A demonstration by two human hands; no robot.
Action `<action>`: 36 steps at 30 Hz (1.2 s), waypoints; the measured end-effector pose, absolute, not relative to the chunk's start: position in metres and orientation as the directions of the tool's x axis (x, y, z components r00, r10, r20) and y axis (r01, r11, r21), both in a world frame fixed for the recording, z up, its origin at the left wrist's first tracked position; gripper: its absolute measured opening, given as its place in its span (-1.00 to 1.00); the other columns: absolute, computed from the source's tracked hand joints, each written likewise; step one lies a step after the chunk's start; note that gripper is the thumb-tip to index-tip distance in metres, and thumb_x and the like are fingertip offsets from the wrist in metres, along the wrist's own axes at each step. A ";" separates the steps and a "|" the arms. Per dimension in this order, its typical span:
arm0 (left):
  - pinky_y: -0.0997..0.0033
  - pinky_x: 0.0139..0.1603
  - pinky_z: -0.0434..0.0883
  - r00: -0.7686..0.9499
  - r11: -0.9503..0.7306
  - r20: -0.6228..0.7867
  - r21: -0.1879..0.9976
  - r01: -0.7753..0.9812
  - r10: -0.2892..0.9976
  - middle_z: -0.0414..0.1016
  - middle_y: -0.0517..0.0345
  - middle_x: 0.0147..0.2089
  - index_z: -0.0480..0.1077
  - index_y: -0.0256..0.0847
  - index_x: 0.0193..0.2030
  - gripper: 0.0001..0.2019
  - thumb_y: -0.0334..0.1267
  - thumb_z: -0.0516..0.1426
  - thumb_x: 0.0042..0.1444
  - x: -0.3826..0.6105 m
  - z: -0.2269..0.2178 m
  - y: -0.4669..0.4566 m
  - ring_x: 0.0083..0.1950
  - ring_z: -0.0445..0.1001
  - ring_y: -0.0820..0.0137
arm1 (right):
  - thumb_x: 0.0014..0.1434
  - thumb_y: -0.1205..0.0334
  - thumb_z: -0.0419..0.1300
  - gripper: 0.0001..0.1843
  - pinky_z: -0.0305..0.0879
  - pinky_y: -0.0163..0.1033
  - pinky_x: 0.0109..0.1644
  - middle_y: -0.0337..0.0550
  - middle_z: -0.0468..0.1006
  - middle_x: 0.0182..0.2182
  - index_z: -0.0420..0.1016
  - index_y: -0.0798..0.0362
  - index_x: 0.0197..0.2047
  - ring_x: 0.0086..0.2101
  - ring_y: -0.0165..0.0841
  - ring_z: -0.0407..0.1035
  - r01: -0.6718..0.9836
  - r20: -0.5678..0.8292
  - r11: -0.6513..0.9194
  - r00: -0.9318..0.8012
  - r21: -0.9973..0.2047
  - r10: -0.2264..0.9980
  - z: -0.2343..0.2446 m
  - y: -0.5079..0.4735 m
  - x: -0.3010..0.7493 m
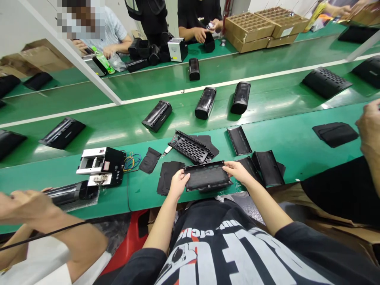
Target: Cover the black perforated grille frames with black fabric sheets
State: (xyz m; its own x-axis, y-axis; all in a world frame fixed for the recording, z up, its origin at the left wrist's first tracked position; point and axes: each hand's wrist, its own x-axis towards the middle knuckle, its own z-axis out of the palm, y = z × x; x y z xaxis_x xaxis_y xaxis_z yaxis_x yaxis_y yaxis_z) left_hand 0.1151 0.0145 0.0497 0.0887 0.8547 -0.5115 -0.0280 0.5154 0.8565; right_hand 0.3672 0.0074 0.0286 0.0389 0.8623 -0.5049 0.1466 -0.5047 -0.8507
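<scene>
I hold a flat black rectangular panel (207, 176) over the near edge of the green bench (297, 138). My left hand (178, 183) grips its left end with the fingers curled over the rim. My right hand (237, 171) grips its right end the same way. A black perforated grille (190, 147) lies just beyond the panel. A stack of thin black sheets (166, 174) lies beside my left hand. More black panels (267, 167) lie to the right of my right hand, and another one (239, 140) lies farther back.
Black cylindrical housings (205, 103) lie on the green conveyor belt. A white and black device (102, 166) with coloured wires sits at left. A co-worker's hand (29, 204) at lower left holds a black housing; another person's hand (369, 128) is at right. People work across the belt, beside cardboard trays (252, 27).
</scene>
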 end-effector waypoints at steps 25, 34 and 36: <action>0.62 -0.61 0.18 0.035 0.582 -0.583 0.803 -0.127 0.812 0.45 0.15 -0.43 0.25 -0.34 -0.02 -0.40 -0.26 0.23 -0.29 0.121 0.050 0.014 -0.59 0.28 0.61 | -0.10 0.18 0.16 -0.71 0.20 -0.40 -0.63 -0.28 0.35 -0.71 0.42 0.21 -0.32 -0.67 -0.51 0.23 0.164 -0.505 -0.502 0.021 -0.849 0.863 0.037 0.009 0.384; 0.61 -0.53 0.23 0.027 0.594 -0.601 0.781 -0.194 0.799 0.44 0.17 -0.42 0.27 -0.36 -0.07 -0.43 -0.28 0.24 -0.31 0.122 0.050 0.016 -0.52 0.32 0.60 | -0.12 0.13 0.14 -0.61 0.09 -0.40 -0.69 -0.31 0.34 -0.73 0.32 0.19 -0.22 -0.70 -0.47 0.23 0.222 -0.450 -0.439 0.001 -0.870 0.893 0.041 0.008 0.387; 0.60 -0.49 0.26 0.031 0.594 -0.601 0.778 -0.202 0.798 0.45 0.16 -0.41 0.27 -0.35 -0.07 -0.43 -0.30 0.24 -0.32 0.123 0.051 0.016 -0.49 0.35 0.57 | -0.12 0.11 0.13 -0.63 0.08 -0.40 -0.69 -0.32 0.33 -0.74 0.31 0.18 -0.26 -0.72 -0.48 0.20 0.258 -0.450 -0.436 0.006 -0.862 0.893 0.041 0.008 0.388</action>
State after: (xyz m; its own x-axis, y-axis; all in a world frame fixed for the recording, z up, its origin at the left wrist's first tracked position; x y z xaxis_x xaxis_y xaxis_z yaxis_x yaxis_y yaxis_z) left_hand 0.1232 0.0157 0.0509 0.0312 0.7983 -0.6014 -0.2016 0.5944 0.7785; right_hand 0.3879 0.0080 0.0412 0.0065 0.8932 -0.4497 0.2581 -0.4360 -0.8622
